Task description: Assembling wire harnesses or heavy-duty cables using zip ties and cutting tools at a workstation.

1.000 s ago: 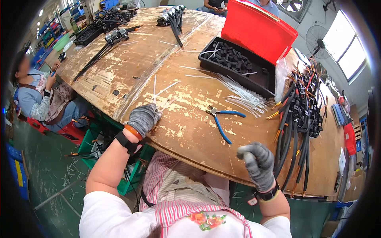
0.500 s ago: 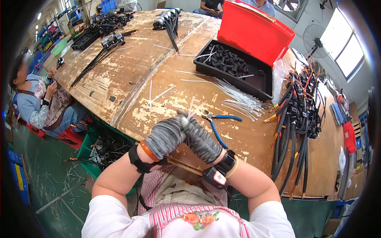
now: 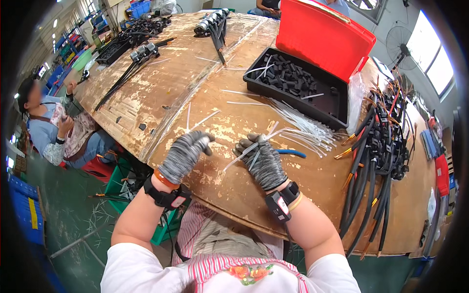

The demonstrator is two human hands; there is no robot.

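Observation:
My right hand (image 3: 265,165), in a grey knit glove, is closed on thin white cable ties (image 3: 236,161) that cross each other and stick out on both sides of the fingers. Beneath that hand, a blue handle of the cutting pliers (image 3: 292,153) shows; the rest is hidden. My left hand (image 3: 184,157), gloved alike, hovers over the table to the left, its fingers loosely bent and apart, with nothing visible in it. Two loose cable ties (image 3: 205,118) lie beyond it. Past my right hand spreads a pile of white cable ties (image 3: 305,128).
A black tray (image 3: 296,100) of small black pieces, with a red bin (image 3: 322,36) behind it, stands on the worn wooden table (image 3: 161,85). Black cable bundles (image 3: 373,161) lie at right. A green crate (image 3: 168,234) is below the left edge; a co-worker (image 3: 53,122) sits far left.
My hands, together before, have come apart: the left moved left, the right moved right over the pliers. Cable ties now show in my right hand. The view has shifted slightly.

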